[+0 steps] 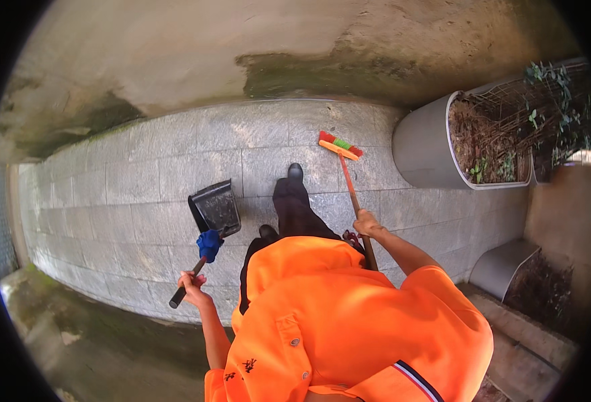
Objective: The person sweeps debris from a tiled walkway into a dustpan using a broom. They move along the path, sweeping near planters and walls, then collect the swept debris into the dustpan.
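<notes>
My left hand is closed around the handle of a black long-handled dustpan, whose pan is on or just above the paving left of my feet. A bundle of blue cloth is wrapped about the handle between my hand and the pan. With my right hand I grip the stick of a broom. Its orange head with red and green bristles is ahead of my feet, to the right, at the paving. The upper end of the stick passes down beside my orange top.
Grey stone paving runs between stained walls, one ahead and one behind at lower left. A large grey planter with soil and stems stands at the right, and a smaller planter sits lower right beside a stone ledge.
</notes>
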The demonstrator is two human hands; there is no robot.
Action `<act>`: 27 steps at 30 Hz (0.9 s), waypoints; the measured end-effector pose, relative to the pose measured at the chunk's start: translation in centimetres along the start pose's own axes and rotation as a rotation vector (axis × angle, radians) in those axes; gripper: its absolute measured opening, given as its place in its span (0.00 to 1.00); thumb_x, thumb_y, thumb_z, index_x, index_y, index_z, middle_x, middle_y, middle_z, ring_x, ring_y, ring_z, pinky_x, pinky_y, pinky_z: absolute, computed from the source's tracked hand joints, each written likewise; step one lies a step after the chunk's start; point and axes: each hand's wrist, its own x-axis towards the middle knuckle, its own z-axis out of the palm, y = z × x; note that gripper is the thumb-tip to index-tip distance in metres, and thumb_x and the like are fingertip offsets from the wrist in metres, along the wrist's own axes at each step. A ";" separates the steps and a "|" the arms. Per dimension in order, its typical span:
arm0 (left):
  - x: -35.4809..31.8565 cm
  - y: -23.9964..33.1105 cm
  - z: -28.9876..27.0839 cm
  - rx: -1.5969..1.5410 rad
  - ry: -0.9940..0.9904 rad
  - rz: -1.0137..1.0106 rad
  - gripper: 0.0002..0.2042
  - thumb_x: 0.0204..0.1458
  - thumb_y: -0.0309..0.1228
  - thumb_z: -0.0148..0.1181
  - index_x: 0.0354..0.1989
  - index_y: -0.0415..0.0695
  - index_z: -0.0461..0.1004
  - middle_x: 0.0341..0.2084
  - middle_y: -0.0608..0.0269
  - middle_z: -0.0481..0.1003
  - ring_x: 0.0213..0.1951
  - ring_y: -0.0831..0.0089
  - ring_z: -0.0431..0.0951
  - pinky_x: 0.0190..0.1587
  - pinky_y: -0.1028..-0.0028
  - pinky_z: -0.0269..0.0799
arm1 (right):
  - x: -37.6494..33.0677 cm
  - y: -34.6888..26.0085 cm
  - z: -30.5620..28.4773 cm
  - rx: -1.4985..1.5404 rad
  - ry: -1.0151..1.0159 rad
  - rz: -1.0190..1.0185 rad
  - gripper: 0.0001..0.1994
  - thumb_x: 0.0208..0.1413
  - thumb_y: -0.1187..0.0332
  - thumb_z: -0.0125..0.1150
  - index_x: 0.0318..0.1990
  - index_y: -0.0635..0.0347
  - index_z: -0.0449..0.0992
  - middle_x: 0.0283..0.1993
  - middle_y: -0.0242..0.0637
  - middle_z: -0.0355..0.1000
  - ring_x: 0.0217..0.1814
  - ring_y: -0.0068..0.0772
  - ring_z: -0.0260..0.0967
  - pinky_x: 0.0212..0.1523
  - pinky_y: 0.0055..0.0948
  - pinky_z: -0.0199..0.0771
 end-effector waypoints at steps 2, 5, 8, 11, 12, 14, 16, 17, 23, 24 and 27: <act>1.5 0.8 3.1 0.001 -0.016 0.002 0.11 0.52 0.33 0.51 0.23 0.41 0.64 0.19 0.61 0.69 0.13 0.75 0.68 0.13 0.79 0.67 | 0.3 -1.2 -1.6 0.026 -0.018 -0.013 0.12 0.42 0.77 0.43 0.31 0.81 0.67 0.23 0.59 0.69 0.20 0.45 0.72 0.19 0.37 0.73; 3.9 0.3 6.9 0.024 -0.048 -0.016 0.10 0.51 0.32 0.51 0.22 0.40 0.65 0.18 0.61 0.69 0.12 0.75 0.68 0.12 0.80 0.67 | -0.3 -0.1 -4.2 0.155 -0.040 0.032 0.12 0.41 0.77 0.43 0.30 0.83 0.66 0.21 0.59 0.68 0.18 0.44 0.71 0.18 0.36 0.73; 4.8 1.3 12.5 0.099 -0.108 -0.037 0.10 0.51 0.32 0.52 0.22 0.40 0.65 0.18 0.61 0.69 0.11 0.75 0.68 0.12 0.81 0.67 | -0.9 0.1 -8.0 0.320 0.015 0.131 0.11 0.41 0.77 0.43 0.28 0.82 0.66 0.19 0.57 0.67 0.17 0.42 0.71 0.16 0.35 0.72; 6.3 2.0 18.2 0.164 -0.167 -0.047 0.10 0.51 0.32 0.52 0.23 0.39 0.66 0.18 0.61 0.69 0.11 0.76 0.68 0.12 0.81 0.66 | 2.1 2.6 -9.3 0.416 0.091 0.095 0.10 0.41 0.77 0.43 0.28 0.80 0.66 0.16 0.54 0.66 0.16 0.41 0.70 0.14 0.35 0.70; 6.6 2.5 19.9 0.182 -0.210 -0.042 0.10 0.51 0.32 0.52 0.23 0.39 0.66 0.18 0.61 0.69 0.11 0.76 0.68 0.12 0.81 0.66 | 2.5 2.8 -10.1 0.417 0.129 0.090 0.09 0.41 0.77 0.44 0.27 0.79 0.66 0.16 0.54 0.66 0.16 0.42 0.70 0.14 0.35 0.70; 6.6 3.9 22.9 0.216 -0.266 -0.066 0.10 0.51 0.33 0.52 0.24 0.39 0.66 0.20 0.60 0.69 0.13 0.75 0.69 0.14 0.80 0.68 | 3.7 5.1 -10.0 0.299 0.185 0.034 0.09 0.40 0.77 0.45 0.30 0.75 0.65 0.16 0.47 0.64 0.15 0.38 0.68 0.14 0.34 0.69; 7.1 4.1 24.7 0.201 -0.337 -0.042 0.10 0.51 0.33 0.53 0.24 0.40 0.66 0.22 0.59 0.70 0.14 0.75 0.69 0.14 0.80 0.68 | 3.5 4.9 -11.3 0.424 0.214 0.128 0.06 0.40 0.76 0.47 0.25 0.73 0.66 0.17 0.46 0.65 0.14 0.37 0.67 0.12 0.33 0.67; 7.8 4.1 25.0 0.204 -0.377 -0.044 0.09 0.51 0.33 0.53 0.24 0.41 0.66 0.23 0.58 0.70 0.14 0.74 0.69 0.15 0.79 0.68 | 4.7 5.9 -11.5 0.487 0.148 0.183 0.06 0.39 0.76 0.48 0.22 0.72 0.66 0.16 0.45 0.65 0.13 0.35 0.65 0.12 0.31 0.65; 8.7 5.4 29.2 0.230 -0.499 -0.050 0.09 0.51 0.33 0.54 0.25 0.40 0.67 0.23 0.58 0.70 0.15 0.74 0.70 0.16 0.77 0.70 | 9.7 0.7 -14.5 0.533 0.163 0.157 0.07 0.37 0.75 0.47 0.14 0.70 0.65 0.10 0.41 0.63 0.10 0.30 0.63 0.11 0.29 0.62; 9.3 5.9 29.9 0.237 -0.517 -0.051 0.09 0.51 0.33 0.54 0.25 0.40 0.67 0.23 0.58 0.70 0.15 0.74 0.70 0.16 0.77 0.70 | 10.5 -0.2 -13.7 0.530 0.126 0.140 0.07 0.38 0.75 0.47 0.14 0.71 0.64 0.11 0.41 0.63 0.10 0.30 0.63 0.11 0.29 0.63; 11.2 5.9 30.8 0.232 -0.588 -0.055 0.09 0.50 0.32 0.54 0.26 0.39 0.67 0.23 0.58 0.70 0.15 0.74 0.70 0.17 0.77 0.70 | 13.2 -2.2 -9.5 0.397 0.075 0.047 0.08 0.42 0.74 0.45 0.20 0.72 0.66 0.15 0.49 0.66 0.14 0.36 0.68 0.14 0.33 0.68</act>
